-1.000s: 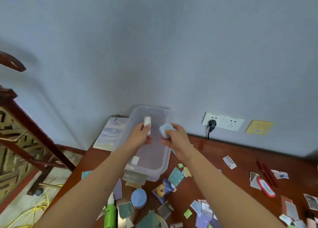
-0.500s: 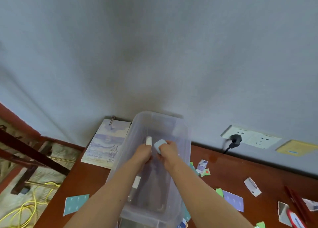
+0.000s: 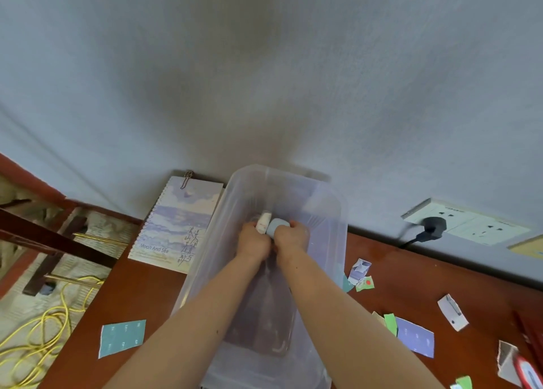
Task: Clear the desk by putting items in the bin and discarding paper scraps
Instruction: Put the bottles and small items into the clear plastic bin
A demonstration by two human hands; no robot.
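A: Nearest items?
B: One teal paper scrap (image 3: 122, 338) lies left of the clear bin (image 3: 338, 241) and a purple scrap (image 3: 415, 340) lies right of it. Both are flat on the surface (image 3: 141, 288).
A: Hands?
B: Both are inside the bin, touching. The left hand (image 3: 253, 243) grips a white tube (image 3: 263, 222); the right hand (image 3: 289, 238) curls round a pale blue rounded item (image 3: 276, 225).
A: Farther?
B: A spiral notebook (image 3: 179, 224) sits left of the bin, against the wall (image 3: 264, 65).

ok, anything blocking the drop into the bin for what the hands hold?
Nothing visible. Both hands are inside the clear bin: left hand grips a white stick, right hand a pale blue item. The floor beneath looks bare, though part of it is hidden.
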